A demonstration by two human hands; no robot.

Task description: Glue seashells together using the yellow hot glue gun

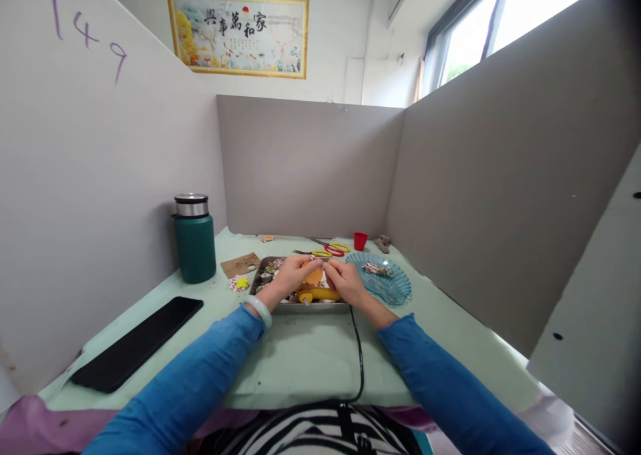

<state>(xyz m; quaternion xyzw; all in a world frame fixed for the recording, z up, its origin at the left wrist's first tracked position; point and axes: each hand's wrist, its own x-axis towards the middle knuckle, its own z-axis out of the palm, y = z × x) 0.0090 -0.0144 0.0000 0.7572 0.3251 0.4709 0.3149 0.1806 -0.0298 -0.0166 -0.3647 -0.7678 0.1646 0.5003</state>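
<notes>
Both hands over the metal tray [260, 278] — left hand [289, 276] and right hand [343, 281] fingertips pinched on something small, unidentifiable; blue glass dish [395, 288] at 3 o'clock.

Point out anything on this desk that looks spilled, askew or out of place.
Little stands out. A few small pieces lie loose on the table beside the metal tray, outside it. The black cable trails across the tabletop toward the person.

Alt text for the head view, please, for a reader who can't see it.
Two hands, left hand and right hand, meet over a metal tray of small shells, fingertips pinching a small orange piece above a yellow glue gun. Around them on the green table are a blue glass dish, scissors, a green flask and a black phone.
</notes>
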